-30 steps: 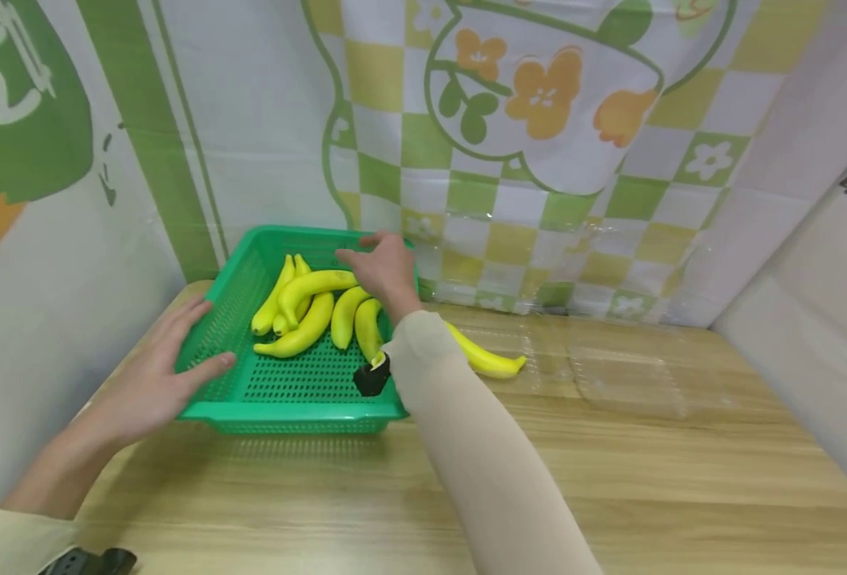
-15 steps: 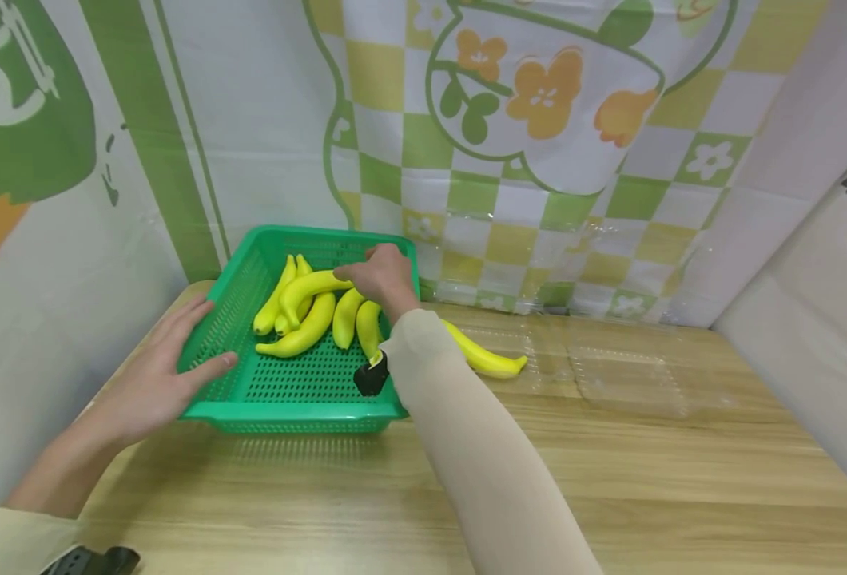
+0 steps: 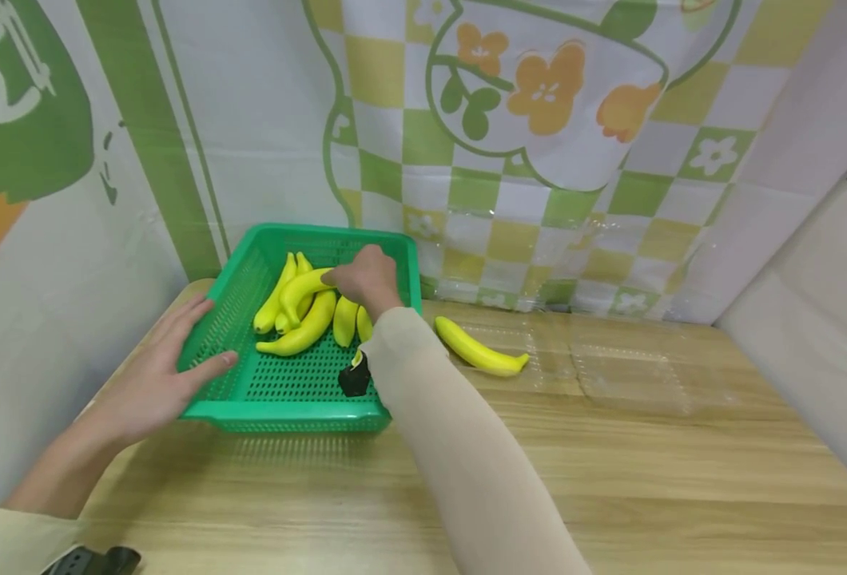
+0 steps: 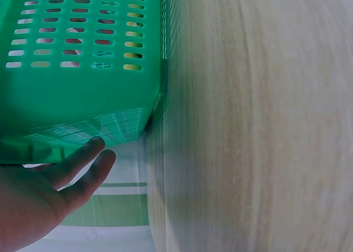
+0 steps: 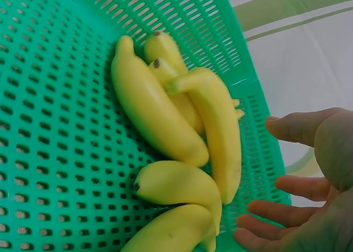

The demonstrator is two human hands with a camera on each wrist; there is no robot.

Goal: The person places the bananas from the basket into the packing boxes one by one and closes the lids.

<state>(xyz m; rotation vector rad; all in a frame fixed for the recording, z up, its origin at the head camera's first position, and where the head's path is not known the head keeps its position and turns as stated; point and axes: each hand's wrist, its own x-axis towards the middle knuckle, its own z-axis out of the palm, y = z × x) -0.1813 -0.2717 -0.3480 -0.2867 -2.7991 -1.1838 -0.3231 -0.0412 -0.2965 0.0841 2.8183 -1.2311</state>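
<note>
A green perforated plastic basket holds several yellow bananas. My left hand rests at the basket's left rim, thumb over the edge and fingers extended along the outside; the left wrist view shows those fingers nearly straight beside the basket wall. Over the basket's right half reaches my right hand, at the end of the topmost banana. The right wrist view has this hand with fingers spread and a gap between them and the top banana. A single banana lies outside, right of the basket.
Clear plastic containers stand along the back of the wooden table, one of them under the single banana. A patterned curtain closes off the back. White walls flank both sides.
My right hand has moved down and slightly left, from above the basket's back to the topmost banana's end. My left hand and the basket stay nearly in place.
</note>
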